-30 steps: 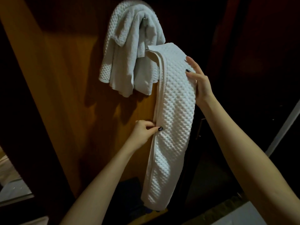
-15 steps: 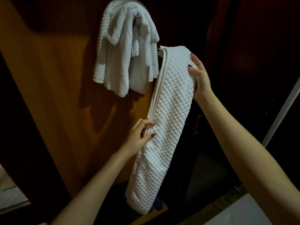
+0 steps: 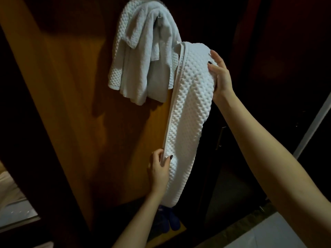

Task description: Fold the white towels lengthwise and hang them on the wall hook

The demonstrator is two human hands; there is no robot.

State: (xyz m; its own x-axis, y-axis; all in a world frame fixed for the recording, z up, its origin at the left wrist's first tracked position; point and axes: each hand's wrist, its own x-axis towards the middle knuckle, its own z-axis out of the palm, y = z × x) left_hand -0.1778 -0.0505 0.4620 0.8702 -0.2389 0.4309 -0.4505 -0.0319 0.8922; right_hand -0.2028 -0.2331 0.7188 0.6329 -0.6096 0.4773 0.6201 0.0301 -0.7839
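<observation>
By a wooden panel (image 3: 86,122), left hand (image 3: 159,170) pinches the folded towel (image 3: 189,113); right hand (image 3: 222,77) fingers seemingly grip its top.

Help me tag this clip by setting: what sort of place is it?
Likely a bedroom or hotel wardrobe area: white towels hang from a hook on a wooden panel, beside a dark door with a handle, plus pale floor tiles.

Cloth and wood
The towel (image 3: 188,113) was bumpy, matt white cloth; the panel (image 3: 71,104) beside the left hand (image 3: 159,169) was smooth wood.
</observation>
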